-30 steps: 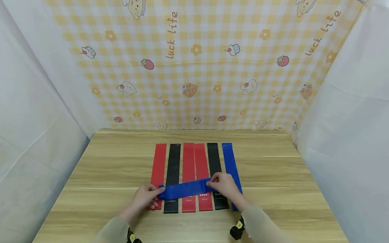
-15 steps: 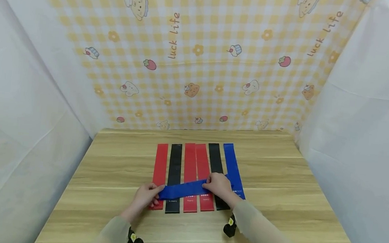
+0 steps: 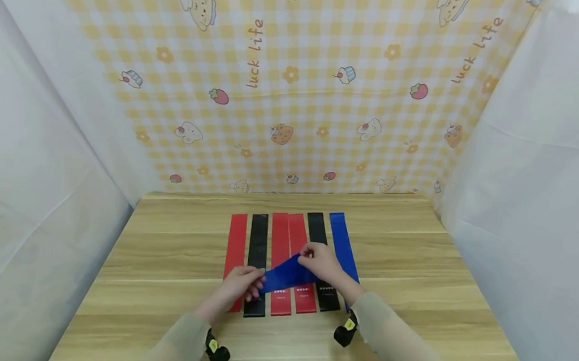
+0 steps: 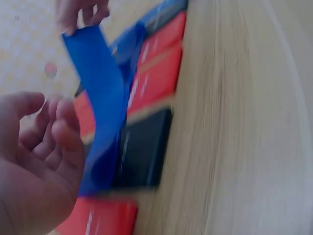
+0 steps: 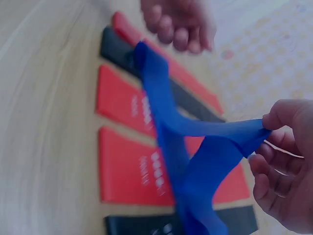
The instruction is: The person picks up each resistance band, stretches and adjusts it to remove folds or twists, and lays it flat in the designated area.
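Note:
A blue resistance band [image 3: 282,276] lies slantwise across a row of flat bands. My right hand [image 3: 321,261] pinches its upper layer between thumb and fingertips and lifts it. In the right wrist view the lifted loop of the blue band [image 5: 208,161] spreads apart below the right hand [image 5: 288,166]. The left hand [image 3: 241,283] is beside the band's left end, fingers loosely bent. The left wrist view shows a gap between the left hand's [image 4: 44,156] thumb and fingers with nothing in it. Black [image 4: 142,147] and red bands [image 4: 156,83] lie underneath.
The row holds a red band [image 3: 236,238] at the left, a black band [image 3: 259,235], two red bands in the middle, another black band [image 3: 316,228] and a second blue band [image 3: 344,247] at the right. The wooden table [image 3: 172,239] meets a checked cloth [image 3: 270,162] behind.
The right hand has shifted left and raised the band's upper layer. The left hand has moved right and come off the band's left end, which it held before.

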### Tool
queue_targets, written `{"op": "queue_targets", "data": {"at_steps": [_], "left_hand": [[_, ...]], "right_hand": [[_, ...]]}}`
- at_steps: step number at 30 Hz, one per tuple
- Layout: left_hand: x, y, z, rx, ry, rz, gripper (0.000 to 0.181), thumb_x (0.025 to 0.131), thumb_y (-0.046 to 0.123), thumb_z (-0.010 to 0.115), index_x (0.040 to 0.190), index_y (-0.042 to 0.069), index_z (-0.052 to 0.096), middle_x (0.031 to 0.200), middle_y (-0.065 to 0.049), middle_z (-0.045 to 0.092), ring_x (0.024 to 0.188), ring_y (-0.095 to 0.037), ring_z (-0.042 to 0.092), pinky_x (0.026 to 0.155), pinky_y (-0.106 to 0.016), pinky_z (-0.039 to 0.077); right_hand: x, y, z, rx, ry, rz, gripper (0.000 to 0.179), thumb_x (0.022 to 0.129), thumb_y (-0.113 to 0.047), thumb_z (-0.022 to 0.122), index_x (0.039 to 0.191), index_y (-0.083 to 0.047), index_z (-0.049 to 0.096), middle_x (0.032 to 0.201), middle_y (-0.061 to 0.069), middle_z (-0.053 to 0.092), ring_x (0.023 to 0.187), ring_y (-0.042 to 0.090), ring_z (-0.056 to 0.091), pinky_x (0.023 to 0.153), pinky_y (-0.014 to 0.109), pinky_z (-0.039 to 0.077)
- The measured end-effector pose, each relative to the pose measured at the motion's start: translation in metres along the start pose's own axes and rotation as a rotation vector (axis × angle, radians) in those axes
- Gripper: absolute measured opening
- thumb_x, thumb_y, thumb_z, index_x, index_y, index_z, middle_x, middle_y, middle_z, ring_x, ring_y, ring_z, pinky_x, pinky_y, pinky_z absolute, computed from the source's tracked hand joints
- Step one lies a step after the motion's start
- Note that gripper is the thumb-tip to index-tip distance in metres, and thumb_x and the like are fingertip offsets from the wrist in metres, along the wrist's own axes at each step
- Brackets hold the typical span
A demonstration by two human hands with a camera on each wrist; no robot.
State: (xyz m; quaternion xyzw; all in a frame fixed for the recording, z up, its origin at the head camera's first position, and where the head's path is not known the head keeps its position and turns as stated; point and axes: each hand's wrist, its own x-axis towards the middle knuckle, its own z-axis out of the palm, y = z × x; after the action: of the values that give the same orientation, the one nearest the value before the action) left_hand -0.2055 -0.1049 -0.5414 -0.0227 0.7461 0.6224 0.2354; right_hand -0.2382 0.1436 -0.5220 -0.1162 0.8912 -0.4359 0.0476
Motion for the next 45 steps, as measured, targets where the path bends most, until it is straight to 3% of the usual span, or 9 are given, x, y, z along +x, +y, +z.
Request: {"op": "queue_targets", "data": {"at_steps": [6, 9, 14, 19, 22, 32, 36, 39, 45], "left_hand": [[0.003, 0.014, 0.026, -0.195, -0.194, -0.054, 0.057, 0.101, 0.047, 0.043, 0.108, -0.006, 0.065, 0.087, -0.009, 0.068, 0.067, -0.013, 0.064, 0.062, -0.023, 0.053], [0.005, 0.019, 0.035, -0.276, -0.246, -0.069, 0.065, 0.099, 0.056, 0.039, 0.106, -0.004, 0.065, 0.089, -0.01, 0.069, 0.069, -0.014, 0.066, 0.065, -0.025, 0.055], [0.008, 0.025, 0.044, -0.377, -0.28, -0.075, 0.07, 0.099, 0.06, 0.031, 0.109, -0.001, 0.065, 0.09, -0.01, 0.07, 0.073, -0.017, 0.067, 0.067, -0.027, 0.056], [0.01, 0.028, 0.044, -0.484, -0.28, -0.086, 0.072, 0.097, 0.064, 0.032, 0.136, 0.004, 0.047, 0.103, -0.008, 0.069, 0.089, -0.021, 0.067, 0.084, -0.038, 0.054], [0.012, 0.03, 0.042, -0.569, -0.273, -0.093, 0.079, 0.095, 0.066, 0.035, 0.143, 0.004, 0.035, 0.11, -0.006, 0.066, 0.097, -0.02, 0.064, 0.094, -0.043, 0.049], [0.02, 0.04, 0.032, -0.65, -0.267, -0.053, 0.064, 0.102, 0.045, 0.043, 0.144, -0.001, 0.027, 0.113, -0.01, 0.065, 0.103, -0.022, 0.062, 0.094, -0.039, 0.047], [0.021, 0.044, 0.031, -0.661, -0.222, -0.038, 0.062, 0.102, 0.038, 0.045, 0.147, 0.0, 0.026, 0.123, -0.012, 0.061, 0.118, -0.03, 0.056, 0.1, -0.042, 0.043], [0.021, 0.046, 0.031, -0.665, -0.167, -0.021, 0.056, 0.102, 0.035, 0.046, 0.145, 0.002, 0.03, 0.125, -0.011, 0.06, 0.118, -0.028, 0.055, 0.102, -0.041, 0.041], [0.023, 0.05, 0.022, -0.759, -0.096, 0.032, 0.064, 0.102, 0.026, 0.046, 0.153, 0.008, 0.011, 0.15, -0.011, 0.033, 0.127, -0.021, 0.042, 0.109, -0.039, 0.032]], "right_hand": [[-0.006, -0.026, -0.008, 0.111, -0.013, -0.018, 0.006, 0.09, -0.012, 0.066, 0.093, -0.007, 0.066, 0.086, 0.002, 0.065, 0.062, 0.025, 0.065, 0.054, 0.027, 0.053], [-0.013, -0.041, -0.009, 0.105, -0.039, -0.077, 0.006, 0.09, -0.014, 0.066, 0.093, -0.009, 0.066, 0.084, 0.0, 0.064, 0.062, 0.022, 0.061, 0.054, 0.026, 0.049], [-0.025, -0.059, -0.01, 0.118, -0.11, -0.162, 0.005, 0.092, -0.017, 0.066, 0.091, -0.013, 0.065, 0.078, -0.002, 0.062, 0.061, 0.015, 0.053, 0.052, 0.027, 0.045], [-0.038, -0.065, -0.011, 0.158, -0.195, -0.188, 0.004, 0.09, -0.017, 0.069, 0.091, -0.014, 0.067, 0.075, -0.002, 0.06, 0.064, 0.013, 0.054, 0.054, 0.026, 0.047], [-0.047, -0.065, -0.012, 0.159, -0.234, -0.208, 0.004, 0.089, -0.017, 0.071, 0.091, -0.016, 0.068, 0.076, -0.005, 0.06, 0.067, 0.013, 0.054, 0.056, 0.024, 0.046], [-0.074, -0.053, -0.017, 0.118, -0.311, -0.271, 0.004, 0.088, -0.02, 0.072, 0.089, -0.021, 0.069, 0.081, -0.011, 0.06, 0.074, 0.009, 0.054, 0.064, 0.025, 0.048], [-0.08, -0.049, -0.017, 0.139, -0.329, -0.285, 0.004, 0.088, -0.018, 0.072, 0.088, -0.021, 0.069, 0.078, -0.011, 0.059, 0.072, 0.008, 0.053, 0.063, 0.024, 0.047], [-0.084, -0.047, -0.018, 0.156, -0.344, -0.281, 0.005, 0.087, -0.014, 0.072, 0.088, -0.017, 0.069, 0.076, -0.009, 0.058, 0.07, 0.008, 0.052, 0.062, 0.024, 0.046], [-0.092, -0.034, -0.023, 0.218, -0.406, -0.26, 0.001, 0.087, -0.012, 0.07, 0.088, -0.012, 0.069, 0.075, -0.008, 0.058, 0.067, 0.008, 0.051, 0.059, 0.022, 0.045]]}}
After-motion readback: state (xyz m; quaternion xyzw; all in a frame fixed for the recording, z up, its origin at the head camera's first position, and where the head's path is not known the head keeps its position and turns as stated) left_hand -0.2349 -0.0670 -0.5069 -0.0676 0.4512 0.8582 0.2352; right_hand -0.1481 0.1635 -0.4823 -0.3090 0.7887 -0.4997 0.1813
